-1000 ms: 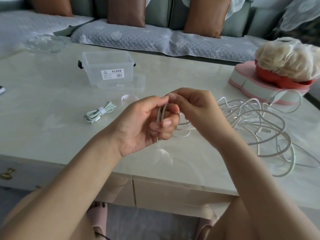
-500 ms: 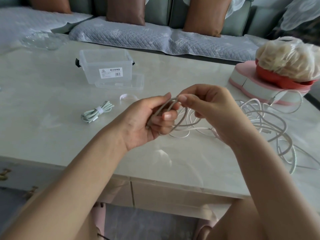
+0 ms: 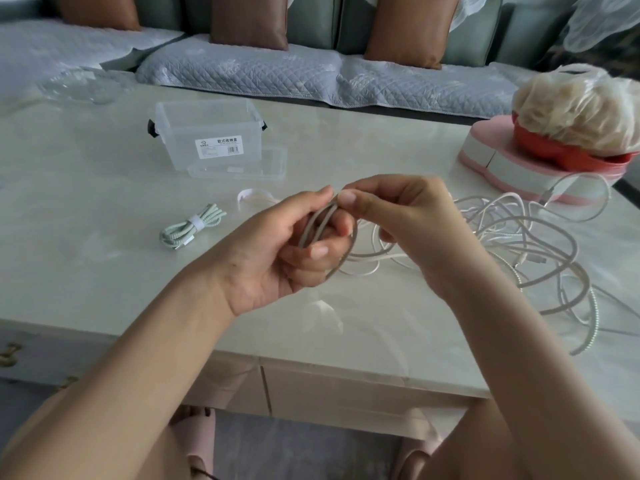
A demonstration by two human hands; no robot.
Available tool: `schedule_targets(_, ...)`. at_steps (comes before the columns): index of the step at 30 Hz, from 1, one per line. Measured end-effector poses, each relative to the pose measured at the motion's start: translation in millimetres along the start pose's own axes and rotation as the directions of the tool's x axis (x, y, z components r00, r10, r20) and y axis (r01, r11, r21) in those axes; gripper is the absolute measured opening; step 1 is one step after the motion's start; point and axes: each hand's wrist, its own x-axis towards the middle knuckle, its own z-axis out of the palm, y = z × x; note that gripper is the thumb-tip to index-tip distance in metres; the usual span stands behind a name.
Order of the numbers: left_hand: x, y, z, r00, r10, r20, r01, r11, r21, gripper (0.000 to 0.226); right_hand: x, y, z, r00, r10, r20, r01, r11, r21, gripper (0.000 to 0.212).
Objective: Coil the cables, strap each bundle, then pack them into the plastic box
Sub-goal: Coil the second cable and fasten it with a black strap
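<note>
Since a second ago the tight strands in the left hand (image 3: 277,251) have opened into a wider round loop.

Curled fingers and thumb of that hand grip a smooth beige-grey cable coil (image 3: 317,225), held above the glossy pale marble table (image 3: 104,271); the right hand (image 3: 408,220) pinches the coil's top between thumb and forefinger, touching the left thumb. From the coil the cord trails right into a loose tangle of white and ribbed cables (image 3: 540,244) on the tabletop. Left of the hands lies a green-and-white braided bundle (image 3: 192,227), already bound with a white strap. A curled white strap (image 3: 251,195) lies beyond, and further back stands the clear rectangular plastic box (image 3: 207,133), its transparent lid (image 3: 273,164) flat just beside it.
</note>
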Motion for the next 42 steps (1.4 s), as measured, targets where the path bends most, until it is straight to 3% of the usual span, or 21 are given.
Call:
schedule_targets(2,-2,2,-2,0.998,0.013,0.054,-0.007,0.995,-0.103,0.038,2,0,1,1.0,-0.016,0.018,0.017,0.999,-0.033,0.011)
schedule_targets(5,-3,10,-7,0.977,0.047,0.207,0.046,0.904,-0.425,0.032,3,5,2,0.992,-0.044,0.116,0.057,0.993,-0.107,0.024)
schedule_targets(9,-16,20,-9,0.974,0.094,0.206,0.042,0.82,-0.571,0.04,5,8,-1,0.997,-0.016,0.07,0.014,0.999,0.032,0.014)
schedule_targets(13,-18,20,-11,0.988,0.108,0.112,-0.024,0.818,-0.575,0.048,3,7,-1,0.998,-0.042,0.055,0.054,0.97,-0.236,0.021)
schedule_targets(19,-18,17,-17,0.993,0.109,0.049,-0.065,0.834,-0.548,0.056,-5,8,9,0.989,-0.076,0.13,0.127,0.883,-0.451,0.02)
schedule_targets(24,-16,16,-12,0.99,0.12,0.074,-0.066,0.86,-0.506,0.046,-8,3,13,0.984,-0.131,0.122,0.173,0.872,-0.458,0.025)
schedule_targets(28,-15,16,-8,0.976,0.172,0.135,-0.101,0.901,-0.421,0.044,-7,7,14,0.98,-0.16,0.122,0.201,0.797,-0.57,0.028)
schedule_targets(31,-16,19,-11,0.962,0.186,0.2,-0.081,0.894,-0.44,0.041,-7,6,17,0.973,-0.188,0.138,0.233,0.81,-0.538,0.031)
schedule_targets(34,-16,19,-15,0.962,0.207,0.179,-0.101,0.876,-0.471,0.044,-9,5,20,0.968,-0.211,0.137,0.251,0.812,-0.527,0.038)
schedule_targets(37,-13,18,-15,0.953,0.28,0.117,-0.183,0.836,-0.517,0.048,-10,7,21,0.968,-0.173,0.181,0.25,0.731,-0.635,0.012)
schedule_targets(40,-9,16,-14,0.917,0.398,-0.027,-0.356,0.784,-0.508,0.047,-10,8,20,0.968,-0.041,0.247,0.217,0.631,-0.745,0.051)
schedule_targets(42,-7,16,-17,0.879,0.462,-0.115,-0.461,0.763,-0.453,0.046,-11,9,19,0.954,0.022,0.3,0.236,0.566,-0.79,0.059)
